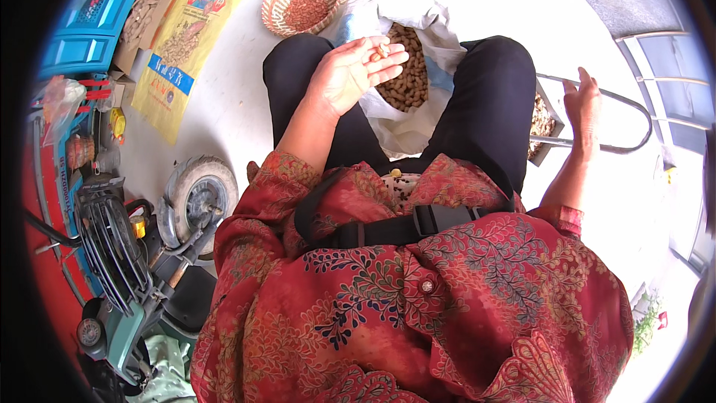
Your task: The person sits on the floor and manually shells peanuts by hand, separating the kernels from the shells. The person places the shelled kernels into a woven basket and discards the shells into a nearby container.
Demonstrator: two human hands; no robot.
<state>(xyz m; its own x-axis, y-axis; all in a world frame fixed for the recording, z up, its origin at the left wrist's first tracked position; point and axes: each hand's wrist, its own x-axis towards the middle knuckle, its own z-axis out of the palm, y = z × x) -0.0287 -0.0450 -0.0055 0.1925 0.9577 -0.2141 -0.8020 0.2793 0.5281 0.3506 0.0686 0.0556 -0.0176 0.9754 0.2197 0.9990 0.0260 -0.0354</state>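
My left hand is turned palm up above the mouth of a white woven sack. A few shelled peanut kernels lie on its fingers. Unshelled peanuts fill the sack, which stands between my knees. To the right of my right knee, my right hand is raised with its fingers apart and nothing seen in it. It overlaps a bent metal tube loop; whether they touch, I cannot tell. Beside that knee, partly hidden, a dark-edged container holds peanut shells.
A striped woven basket of reddish kernels sits beyond my left knee. Left of it are a yellow printed sack, a cardboard box and a blue cabinet. A wheeled vehicle part with a tyre stands near my left elbow.
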